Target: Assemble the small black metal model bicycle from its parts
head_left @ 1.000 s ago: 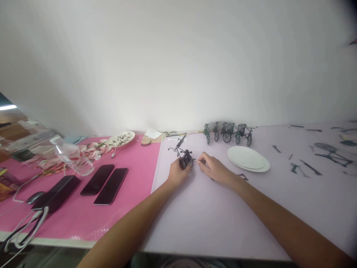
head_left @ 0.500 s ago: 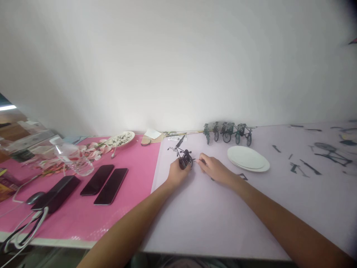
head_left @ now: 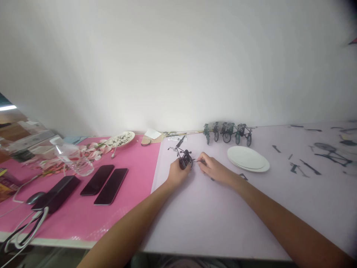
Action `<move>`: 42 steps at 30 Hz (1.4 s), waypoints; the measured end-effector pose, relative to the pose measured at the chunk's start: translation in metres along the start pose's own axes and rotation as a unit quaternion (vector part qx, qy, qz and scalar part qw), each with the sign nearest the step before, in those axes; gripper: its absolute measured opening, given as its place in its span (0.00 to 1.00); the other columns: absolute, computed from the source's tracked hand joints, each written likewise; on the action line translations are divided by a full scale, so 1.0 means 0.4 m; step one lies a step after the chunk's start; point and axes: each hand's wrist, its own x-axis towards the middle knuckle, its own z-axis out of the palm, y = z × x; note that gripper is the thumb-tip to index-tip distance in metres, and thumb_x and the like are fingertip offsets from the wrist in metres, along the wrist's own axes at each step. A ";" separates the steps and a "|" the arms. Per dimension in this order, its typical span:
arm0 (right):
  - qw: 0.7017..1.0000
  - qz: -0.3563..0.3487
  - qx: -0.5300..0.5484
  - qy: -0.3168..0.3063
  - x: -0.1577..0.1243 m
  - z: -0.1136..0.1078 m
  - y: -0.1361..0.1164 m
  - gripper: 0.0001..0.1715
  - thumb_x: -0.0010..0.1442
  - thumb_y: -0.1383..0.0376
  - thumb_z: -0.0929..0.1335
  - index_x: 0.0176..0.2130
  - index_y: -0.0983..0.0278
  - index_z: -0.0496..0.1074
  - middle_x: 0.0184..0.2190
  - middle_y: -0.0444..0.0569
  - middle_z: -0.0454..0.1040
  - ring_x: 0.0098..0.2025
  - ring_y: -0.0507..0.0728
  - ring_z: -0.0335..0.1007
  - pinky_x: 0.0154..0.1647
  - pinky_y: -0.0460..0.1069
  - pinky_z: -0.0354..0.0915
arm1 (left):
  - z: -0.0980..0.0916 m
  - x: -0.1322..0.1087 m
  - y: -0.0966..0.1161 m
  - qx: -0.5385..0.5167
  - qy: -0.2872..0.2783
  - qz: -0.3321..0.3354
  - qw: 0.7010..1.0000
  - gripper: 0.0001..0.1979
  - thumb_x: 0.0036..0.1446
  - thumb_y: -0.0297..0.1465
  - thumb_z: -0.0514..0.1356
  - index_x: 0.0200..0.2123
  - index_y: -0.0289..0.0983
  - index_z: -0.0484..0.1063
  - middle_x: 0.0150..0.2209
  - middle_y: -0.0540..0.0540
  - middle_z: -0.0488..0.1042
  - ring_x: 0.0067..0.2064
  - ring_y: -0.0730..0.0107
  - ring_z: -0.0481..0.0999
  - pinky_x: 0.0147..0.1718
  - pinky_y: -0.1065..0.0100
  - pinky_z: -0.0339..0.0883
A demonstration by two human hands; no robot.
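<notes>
My left hand [head_left: 178, 174] is closed around the lower part of a small black model bicycle [head_left: 185, 156], whose handlebars point up and to the left. Just right of it, my right hand [head_left: 209, 167] pinches a thin dark tool [head_left: 196, 161], its tip pointing at the bicycle's wheel. Most of the tool is hidden by the fingers. A small black triangular part [head_left: 243, 176] lies on the pale tabletop beside my right forearm.
Several model bicycles [head_left: 227, 133] stand by the wall. White plates [head_left: 248, 158] lie right of my right hand, with loose dark parts [head_left: 310, 167] beyond. On the pink surface [head_left: 134, 193] are two phones [head_left: 111, 186], a bottle [head_left: 73, 158] and a power strip [head_left: 57, 191].
My right hand has shifted slightly, and the thin tool's tip shows a little differently beside the wheel. My left hand and the bicycle are nearly still.
</notes>
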 end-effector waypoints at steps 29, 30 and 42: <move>1.000 0.010 -0.001 0.005 0.004 0.003 -0.004 0.18 0.72 0.51 0.58 0.34 0.58 0.57 0.17 0.38 0.68 0.19 0.53 0.63 0.27 0.48 0.58 | 0.003 0.007 -0.017 -0.006 -0.002 0.002 1.000 0.14 0.57 0.39 0.67 0.38 0.34 0.74 0.30 0.44 0.79 0.30 0.67 0.74 0.30 0.69 0.63; 1.000 0.009 -0.006 0.009 0.005 0.005 -0.003 0.18 0.72 0.51 0.58 0.34 0.58 0.57 0.17 0.38 0.68 0.20 0.53 0.63 0.28 0.48 0.58 | 0.003 0.007 -0.015 -0.006 -0.003 0.001 1.000 0.14 0.57 0.39 0.67 0.38 0.34 0.75 0.31 0.44 0.79 0.30 0.67 0.74 0.30 0.69 0.63; 1.000 -0.002 0.009 0.027 0.004 0.018 0.010 0.12 0.72 0.52 0.60 0.42 0.57 0.58 0.25 0.39 0.72 0.25 0.54 0.67 0.30 0.49 0.61 | 0.009 0.011 -0.032 -0.007 -0.007 0.001 1.000 0.14 0.58 0.38 0.67 0.41 0.34 0.74 0.31 0.44 0.79 0.30 0.67 0.74 0.30 0.68 0.64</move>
